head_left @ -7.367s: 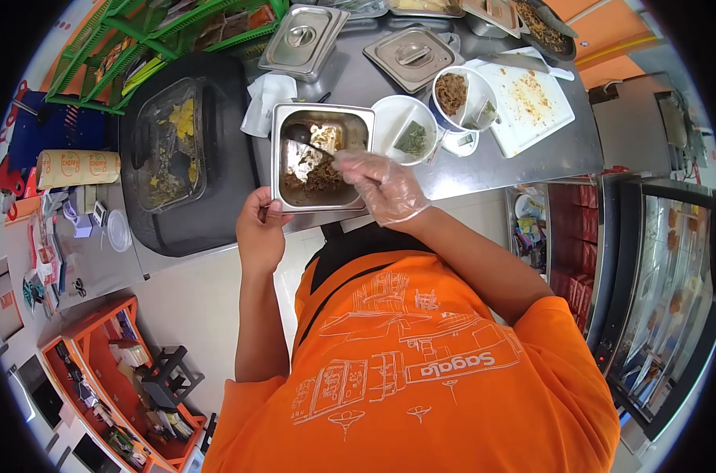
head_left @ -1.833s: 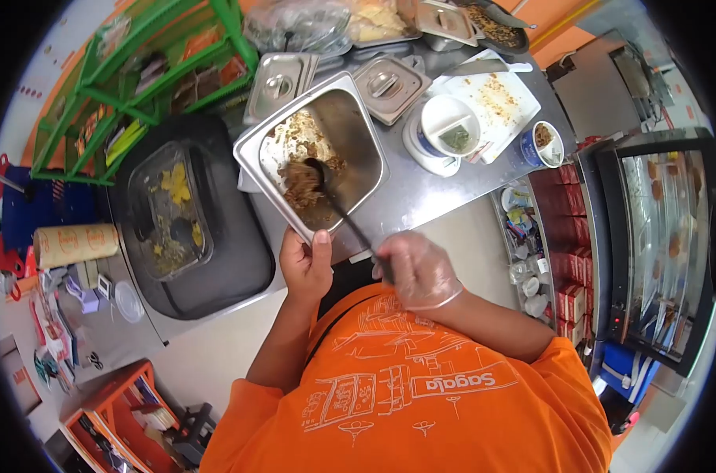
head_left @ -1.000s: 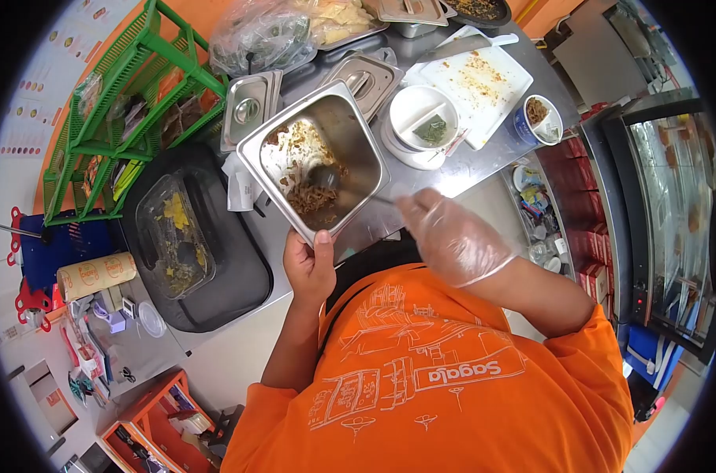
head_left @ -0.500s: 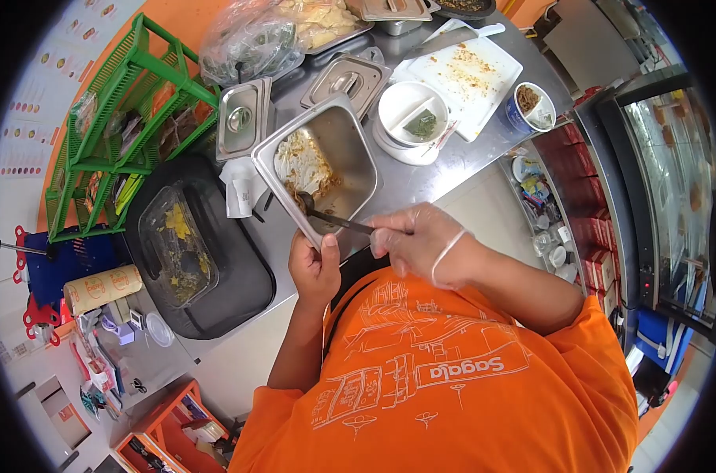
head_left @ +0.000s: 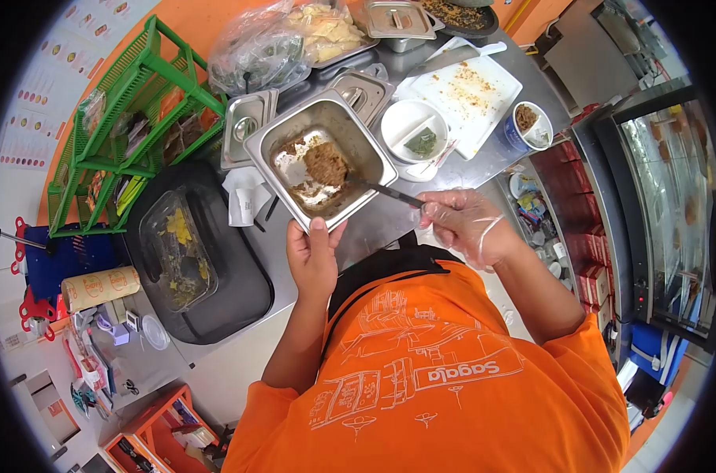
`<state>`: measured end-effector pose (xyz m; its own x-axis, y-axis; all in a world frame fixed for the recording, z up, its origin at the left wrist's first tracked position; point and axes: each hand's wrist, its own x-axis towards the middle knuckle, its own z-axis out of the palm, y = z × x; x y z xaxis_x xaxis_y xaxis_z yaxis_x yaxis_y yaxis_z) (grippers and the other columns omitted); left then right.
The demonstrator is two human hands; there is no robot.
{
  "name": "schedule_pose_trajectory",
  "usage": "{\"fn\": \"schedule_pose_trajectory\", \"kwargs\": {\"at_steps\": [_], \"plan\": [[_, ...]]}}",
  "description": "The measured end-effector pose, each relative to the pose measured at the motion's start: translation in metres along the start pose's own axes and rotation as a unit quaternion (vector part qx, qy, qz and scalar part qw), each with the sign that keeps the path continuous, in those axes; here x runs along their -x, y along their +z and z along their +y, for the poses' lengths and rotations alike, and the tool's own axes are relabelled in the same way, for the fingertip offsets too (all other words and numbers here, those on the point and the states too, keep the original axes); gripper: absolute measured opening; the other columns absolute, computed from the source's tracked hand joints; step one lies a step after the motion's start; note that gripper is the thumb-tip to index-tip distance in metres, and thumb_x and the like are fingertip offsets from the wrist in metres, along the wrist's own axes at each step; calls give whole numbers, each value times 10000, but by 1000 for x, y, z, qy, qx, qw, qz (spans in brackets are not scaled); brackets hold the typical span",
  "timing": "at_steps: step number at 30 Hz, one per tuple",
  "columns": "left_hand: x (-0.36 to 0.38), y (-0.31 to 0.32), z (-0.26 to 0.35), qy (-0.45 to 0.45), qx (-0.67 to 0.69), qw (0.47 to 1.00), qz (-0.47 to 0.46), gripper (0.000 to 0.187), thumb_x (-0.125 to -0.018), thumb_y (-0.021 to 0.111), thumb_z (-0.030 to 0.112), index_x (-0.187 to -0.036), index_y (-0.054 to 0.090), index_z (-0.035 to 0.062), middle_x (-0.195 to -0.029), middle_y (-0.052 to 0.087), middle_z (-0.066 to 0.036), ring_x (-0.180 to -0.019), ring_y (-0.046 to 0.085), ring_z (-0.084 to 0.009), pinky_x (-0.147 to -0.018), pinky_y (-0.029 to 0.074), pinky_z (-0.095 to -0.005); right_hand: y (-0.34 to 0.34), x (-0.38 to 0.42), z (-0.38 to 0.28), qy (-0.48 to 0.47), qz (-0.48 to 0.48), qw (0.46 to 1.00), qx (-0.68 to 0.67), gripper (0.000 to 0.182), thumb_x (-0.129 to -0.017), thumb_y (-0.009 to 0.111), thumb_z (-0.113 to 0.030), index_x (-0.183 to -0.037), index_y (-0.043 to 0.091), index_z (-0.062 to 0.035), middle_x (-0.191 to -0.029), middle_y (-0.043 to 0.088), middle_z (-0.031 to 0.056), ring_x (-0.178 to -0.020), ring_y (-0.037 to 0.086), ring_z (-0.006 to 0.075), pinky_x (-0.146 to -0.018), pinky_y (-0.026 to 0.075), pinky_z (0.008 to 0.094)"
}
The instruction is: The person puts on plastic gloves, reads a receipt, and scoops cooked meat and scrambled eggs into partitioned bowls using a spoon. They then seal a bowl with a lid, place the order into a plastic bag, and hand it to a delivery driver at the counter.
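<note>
My bare left hand (head_left: 313,258) grips the near rim of a deep steel food pan (head_left: 374,183), its thumb over the edge. Brown, moist-looking food is smeared across the pan's bottom. My right hand (head_left: 462,225), in a clear plastic glove, holds the dark handle of a serving spoon (head_left: 396,194). A heap of brown food (head_left: 326,164) covers the spoon's bowl, inside the pan. Just right of the pan, a divided white bowl (head_left: 401,118) has chopped green leaves (head_left: 421,142) in one half.
A white cutting board (head_left: 488,94) with crumbs and a knife (head_left: 445,61) lie behind. A blue paper cup (head_left: 518,130) stands at the counter's right edge. Steel lids (head_left: 244,126), a black tray (head_left: 240,276) and a green rack (head_left: 149,59) sit to the left.
The spoon has swung across the pan and now carries a heap of brown food. My right hand has moved right, and the pan has turned, showing more of its inside.
</note>
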<state>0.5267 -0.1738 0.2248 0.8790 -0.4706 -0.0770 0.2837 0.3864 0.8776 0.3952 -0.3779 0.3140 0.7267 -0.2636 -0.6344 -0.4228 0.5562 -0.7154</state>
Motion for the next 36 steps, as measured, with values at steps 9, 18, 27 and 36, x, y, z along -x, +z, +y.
{"fn": "schedule_pose_trajectory", "kwargs": {"at_steps": [9, 18, 27, 36], "plan": [[-26, 8, -17, 5, 27, 1000, 14, 112, -1043, 484, 157, -1083, 503, 54, -1165, 596, -83, -1071, 618, -173, -983, 533, -422, -74, 1, -35, -109, 151, 976, 108, 345, -964, 615, -126, -1245, 581, 72, -839, 632, 27, -593, 446, 54, -506, 352, 197], [-15, 6, -15, 3, 19, 999, 41, 121, -1042, 483, 153, -1082, 500, 40, -1172, 601, -103, -1068, 632, -186, -973, 545, -405, -116, -44, -63, -93, 153, 958, 223, 278, -983, 590, -96, -1220, 602, 48, -810, 612, 17, -584, 445, 52, -508, 357, 199], [-8, 0, -6, 18, 34, 998, 55, 133, -1039, 491, 152, -1093, 494, 31, -1179, 597, -113, -1083, 630, -198, -980, 547, -408, -106, -59, -88, -109, 162, 893, 406, 178, -941, 582, -45, -1044, 696, 46, -734, 607, -4, -564, 464, 52, -492, 370, 226], [-5, -10, -8, 8, 60, 998, 26, 151, -1042, 486, 164, -1099, 487, 25, -1184, 594, -116, -1096, 626, -199, -977, 547, -413, 0, -64, -149, -117, 167, 573, 794, 211, -850, 561, -93, -898, 715, 42, -902, 703, 236, -816, 679, 395, -770, 543, 422]]}}
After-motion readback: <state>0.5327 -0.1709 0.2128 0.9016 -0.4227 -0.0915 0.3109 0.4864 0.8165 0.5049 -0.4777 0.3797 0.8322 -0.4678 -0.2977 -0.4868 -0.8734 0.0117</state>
